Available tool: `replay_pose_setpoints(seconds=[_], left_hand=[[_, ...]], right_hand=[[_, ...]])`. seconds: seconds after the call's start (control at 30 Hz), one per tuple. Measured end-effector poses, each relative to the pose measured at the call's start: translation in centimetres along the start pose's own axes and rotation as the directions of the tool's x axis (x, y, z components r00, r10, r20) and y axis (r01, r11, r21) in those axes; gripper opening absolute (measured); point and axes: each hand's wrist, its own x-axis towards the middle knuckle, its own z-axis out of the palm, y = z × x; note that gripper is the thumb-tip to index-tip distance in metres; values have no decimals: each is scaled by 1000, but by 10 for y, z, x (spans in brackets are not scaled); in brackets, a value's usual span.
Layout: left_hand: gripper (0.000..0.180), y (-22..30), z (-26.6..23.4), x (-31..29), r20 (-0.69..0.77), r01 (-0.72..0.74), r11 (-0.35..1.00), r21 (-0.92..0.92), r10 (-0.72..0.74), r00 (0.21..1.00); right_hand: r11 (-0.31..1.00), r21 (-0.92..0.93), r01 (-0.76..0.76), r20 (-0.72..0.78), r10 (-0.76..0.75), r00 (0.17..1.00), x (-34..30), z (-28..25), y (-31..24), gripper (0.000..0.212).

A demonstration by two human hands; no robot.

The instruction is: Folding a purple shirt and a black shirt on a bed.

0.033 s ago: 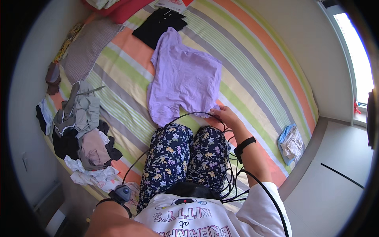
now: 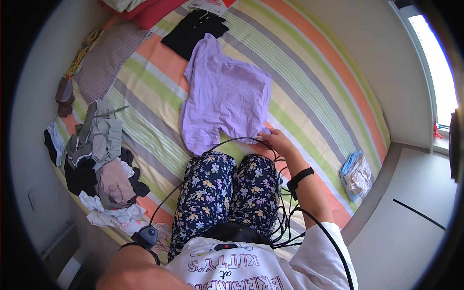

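One person sits on a striped bed (image 2: pixel 309 82), two legs in floral trousers (image 2: pixel 227 193) stretched out ahead. Right hand (image 2: pixel 273 140) reaches forward, fingers pinched closed on the near right hem of one lilac T-shirt (image 2: pixel 224 99), which lies spread flat mid-bed, just beyond the knees. Left hand is out of view; only the left forearm with one black wrist device (image 2: pixel 146 236) shows at the near left edge, so cannot tell its grip. One black strap (image 2: pixel 299 178) on the right wrist. Several black cables (image 2: pixel 285 212) loop over the lap and right arm. One black garment (image 2: pixel 193 31) lies flat just beyond the lilac shirt. One loose pile of mixed clothes (image 2: pixel 99 164) on the left, grey, beige, black and white. One grey checked pillow (image 2: pixel 104 60) far left. One small bundle of blue and white cloth (image 2: pixel 356 174) at the right edge of the bed.
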Motion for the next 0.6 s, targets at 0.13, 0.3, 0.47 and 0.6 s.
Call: replay_pose_setpoints(seconds=[0.13, 0.3, 0.47, 0.6], left_hand=[[19, 55, -78, -41, -378, 104, 930, 352, 40, 925], [64, 21, -268, -168, -877, 972, -223, 70, 450, 166], [60, -6, -321, -229, -978, 923, 340, -178, 44, -204], [36, 14, -299, -175, -969, 689, 721, -69, 115, -217]], right_hand=[[994, 103, 46, 4, -46, 999, -11, -1, -11, 40], [943, -270, 193, -257, -264, 930, -27, 2, -21, 28], [441, -707, 553, -268, -891, 368, -42, 11, -27, 33], [876, -64, 478, -327, -470, 820, -61, 7, -62, 28]])
